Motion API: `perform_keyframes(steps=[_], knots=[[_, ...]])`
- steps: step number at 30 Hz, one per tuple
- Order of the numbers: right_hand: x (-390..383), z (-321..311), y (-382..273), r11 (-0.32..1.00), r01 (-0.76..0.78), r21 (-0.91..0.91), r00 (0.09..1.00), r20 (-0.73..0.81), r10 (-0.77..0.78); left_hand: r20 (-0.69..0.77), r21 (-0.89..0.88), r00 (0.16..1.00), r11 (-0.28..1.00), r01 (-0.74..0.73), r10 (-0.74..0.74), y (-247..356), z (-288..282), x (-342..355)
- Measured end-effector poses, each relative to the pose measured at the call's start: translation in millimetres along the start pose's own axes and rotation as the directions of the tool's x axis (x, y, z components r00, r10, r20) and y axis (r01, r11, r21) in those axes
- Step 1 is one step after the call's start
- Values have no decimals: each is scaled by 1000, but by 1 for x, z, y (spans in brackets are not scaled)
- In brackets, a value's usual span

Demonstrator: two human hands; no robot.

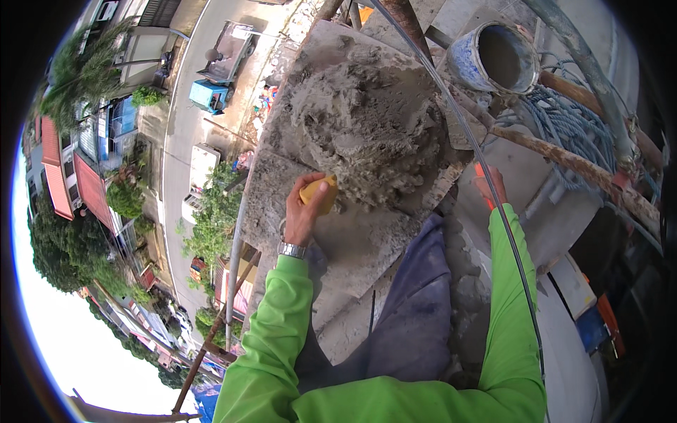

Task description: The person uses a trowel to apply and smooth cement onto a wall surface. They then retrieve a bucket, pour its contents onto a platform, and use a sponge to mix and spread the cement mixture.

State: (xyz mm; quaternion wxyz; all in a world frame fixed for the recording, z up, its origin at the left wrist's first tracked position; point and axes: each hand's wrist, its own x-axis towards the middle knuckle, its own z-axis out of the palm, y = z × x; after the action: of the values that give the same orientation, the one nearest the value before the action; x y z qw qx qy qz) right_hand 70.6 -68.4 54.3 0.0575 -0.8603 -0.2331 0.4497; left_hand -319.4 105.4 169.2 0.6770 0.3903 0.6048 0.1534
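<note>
A wet grey mortar heap (367,120) lies on a mortar-smeared board (275,180) in front of me. At its near left edge, my left hand (305,211) is closed around a small yellow plastic piece (321,198), held against the mortar; its exact kind is unclear. My right hand (489,186) grips an orange handle (480,170) to the right of the board. What the handle belongs to is hidden. A dark cable (471,127) runs across the view in front of my right hand.
A blue bucket (462,65) with grey contents stands at the far right. Coiled blue rope (575,130) and a rusty pole (557,155) lie beside it. Upright metal pipes (238,257) edge the left side, with a street (187,99) far below.
</note>
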Motion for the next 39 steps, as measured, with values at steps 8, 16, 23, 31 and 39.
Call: perform_keyframes(steps=[8, 16, 23, 31, 39], knots=[[-9, 78, -78, 973, 232, 8, 966, 116, -231, -4, 42, 999, 998, -49, 49, -1, -3, -3], [-114, 48, -128, 817, 478, -323, 878, 187, -440, -17, 1, 1000, 1000, -14, 14, -2, 1, -3], [-59, 69, 49, 997, 23, 68, 994, -105, -15, -3, 7, 1000, 1000, -15, 15, -1, 1, -1], [-88, 151, -33, 794, -213, 570, 946, 322, 23, -39, -1, 998, 999, -52, 52, 7, -6, -3], [-148, 133, -76, 901, 344, 263, 929, 45, -367, -122, -68, 972, 975, -212, 203, 32, -3, -12]])
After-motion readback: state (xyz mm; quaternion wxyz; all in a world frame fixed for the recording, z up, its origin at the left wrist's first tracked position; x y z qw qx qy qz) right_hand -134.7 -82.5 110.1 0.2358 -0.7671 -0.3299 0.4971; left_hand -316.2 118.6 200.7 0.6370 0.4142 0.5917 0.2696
